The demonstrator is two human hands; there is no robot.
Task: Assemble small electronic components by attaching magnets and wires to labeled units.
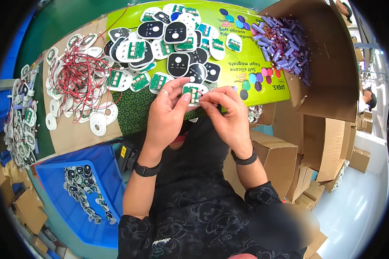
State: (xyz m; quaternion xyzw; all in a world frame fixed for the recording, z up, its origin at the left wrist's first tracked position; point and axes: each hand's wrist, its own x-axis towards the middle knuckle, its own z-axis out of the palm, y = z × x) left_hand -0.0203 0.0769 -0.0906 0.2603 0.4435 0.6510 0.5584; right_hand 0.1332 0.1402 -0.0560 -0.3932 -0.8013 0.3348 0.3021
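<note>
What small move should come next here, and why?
Probably a slight inward push by the right hand toward the rounded white plastic piece with a green circuit board: the left hand grips it board side up, and the right hand pinches at its right edge. What it pinches is unclear.

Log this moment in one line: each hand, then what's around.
left hand: holds white piece with green circuit board; right hand: at piece's right edge; ahead: panel pile; left: red wires; right: open carton, purple cylinders

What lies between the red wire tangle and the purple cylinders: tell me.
The head view shows a heap of black and white panels, some with green circuit boards, and printed lime-green sheet.
</note>
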